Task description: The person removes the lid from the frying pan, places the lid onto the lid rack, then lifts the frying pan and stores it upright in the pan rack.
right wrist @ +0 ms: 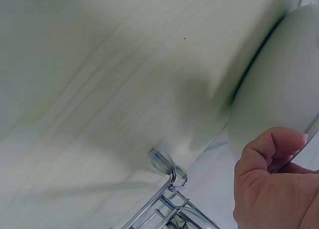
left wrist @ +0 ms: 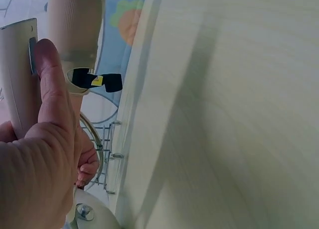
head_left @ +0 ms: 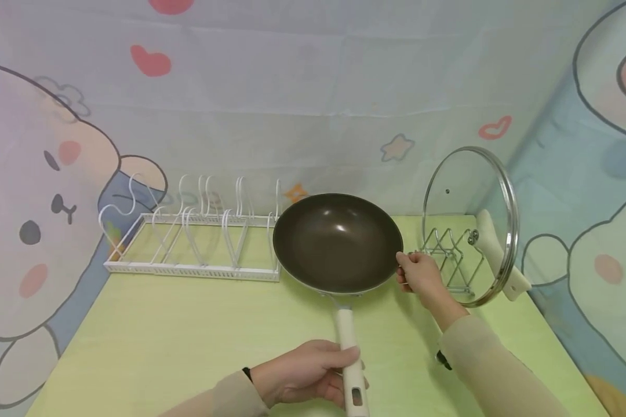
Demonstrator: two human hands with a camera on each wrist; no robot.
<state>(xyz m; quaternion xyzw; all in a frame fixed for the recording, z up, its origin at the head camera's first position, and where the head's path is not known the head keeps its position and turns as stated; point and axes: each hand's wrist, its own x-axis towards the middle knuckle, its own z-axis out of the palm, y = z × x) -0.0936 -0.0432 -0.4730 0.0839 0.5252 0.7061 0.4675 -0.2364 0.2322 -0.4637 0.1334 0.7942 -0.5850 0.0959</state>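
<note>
A frying pan [head_left: 338, 243] with a dark inside and a cream handle [head_left: 346, 330] is held tilted, its inside facing the head camera. My left hand [head_left: 313, 370] grips the handle, thumb on top; in the left wrist view the thumb of that hand [left wrist: 45, 154] lies along the handle [left wrist: 19, 74]. My right hand [head_left: 422, 275] pinches the pan's right rim between thumb and fingers. In the right wrist view the right hand [right wrist: 279, 184] holds the edge beside the pan's pale outside [right wrist: 279, 84].
A white wire rack [head_left: 193, 270] stands at the back left. At the right, a glass lid [head_left: 512, 231] with a cream handle stands upright in a small metal rack [head_left: 456, 260], close to the right hand. A patterned cloth [head_left: 313, 87] hangs behind the table [head_left: 188, 324].
</note>
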